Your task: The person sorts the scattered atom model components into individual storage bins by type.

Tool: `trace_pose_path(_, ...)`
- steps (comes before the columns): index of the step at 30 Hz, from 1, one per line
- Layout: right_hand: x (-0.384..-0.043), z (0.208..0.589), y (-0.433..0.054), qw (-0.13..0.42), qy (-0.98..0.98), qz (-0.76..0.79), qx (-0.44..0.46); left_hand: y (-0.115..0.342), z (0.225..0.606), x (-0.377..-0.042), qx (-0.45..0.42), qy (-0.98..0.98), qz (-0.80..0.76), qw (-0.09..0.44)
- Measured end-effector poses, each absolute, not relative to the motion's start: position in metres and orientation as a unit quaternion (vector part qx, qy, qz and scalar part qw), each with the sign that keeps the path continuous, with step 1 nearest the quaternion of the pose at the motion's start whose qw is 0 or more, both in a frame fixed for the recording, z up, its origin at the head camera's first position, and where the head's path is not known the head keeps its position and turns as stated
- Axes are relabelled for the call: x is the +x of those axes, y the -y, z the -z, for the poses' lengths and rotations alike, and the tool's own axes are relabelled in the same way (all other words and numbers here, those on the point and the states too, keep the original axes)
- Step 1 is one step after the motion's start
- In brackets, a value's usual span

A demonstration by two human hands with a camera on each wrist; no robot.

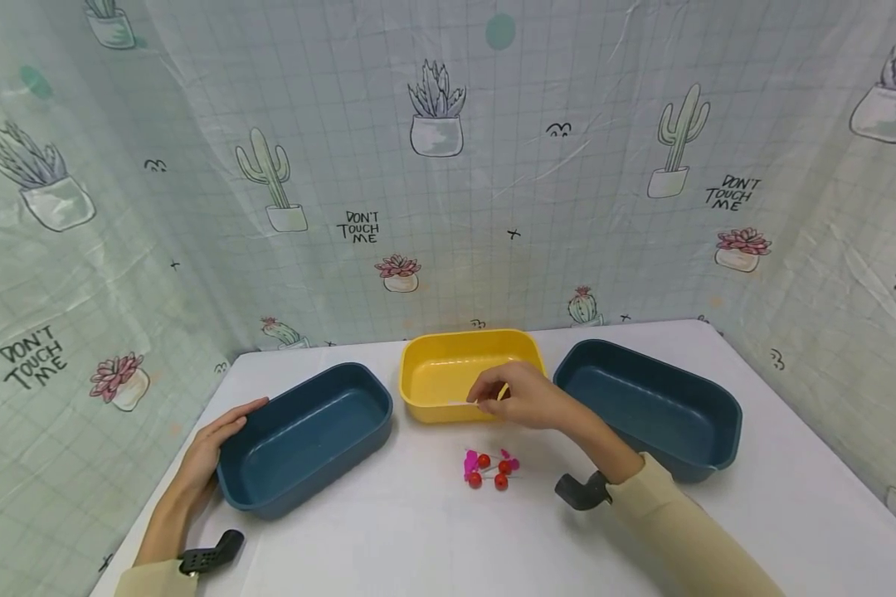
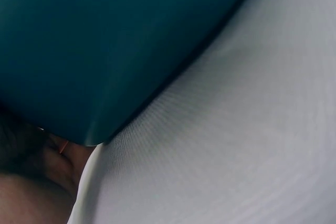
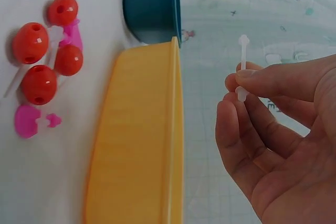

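My right hand (image 1: 526,398) is over the front edge of the yellow bin (image 1: 448,414). Between thumb and fingertips it pinches a thin white plastic rod (image 3: 243,56) with a knob at each end. At the far left, my left hand (image 1: 203,454) rests against the outer side and rim of a dark blue bin (image 1: 328,467), fingers extended; its thumb is hidden. On the table in front of the yellow bin lie several red beads (image 3: 30,43) with holes, pink plastic pieces (image 3: 27,121) and white sticks (image 3: 14,82).
A second dark blue bin (image 1: 657,406) stands angled on the right, near my right forearm. The white table (image 1: 388,539) is backed by a hanging cloth (image 1: 493,249) printed with cacti. A black wrist device (image 1: 584,491) sticks out from my right sleeve.
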State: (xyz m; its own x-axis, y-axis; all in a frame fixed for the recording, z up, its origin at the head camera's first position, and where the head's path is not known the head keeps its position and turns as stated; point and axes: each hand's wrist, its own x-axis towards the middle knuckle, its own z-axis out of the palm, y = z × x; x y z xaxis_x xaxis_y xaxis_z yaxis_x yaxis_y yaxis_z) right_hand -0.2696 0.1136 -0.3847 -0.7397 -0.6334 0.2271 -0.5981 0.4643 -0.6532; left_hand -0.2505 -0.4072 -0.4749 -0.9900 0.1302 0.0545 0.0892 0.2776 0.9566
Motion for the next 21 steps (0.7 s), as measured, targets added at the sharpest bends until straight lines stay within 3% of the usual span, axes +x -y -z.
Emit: trace_pose_path(21, -0.285, 0.350, -0.049, 0.033, -0.863, 0.335, -0.377, 0.407, 0.473, -0.248, 0.070, -0.820, -0.568, 0.020)
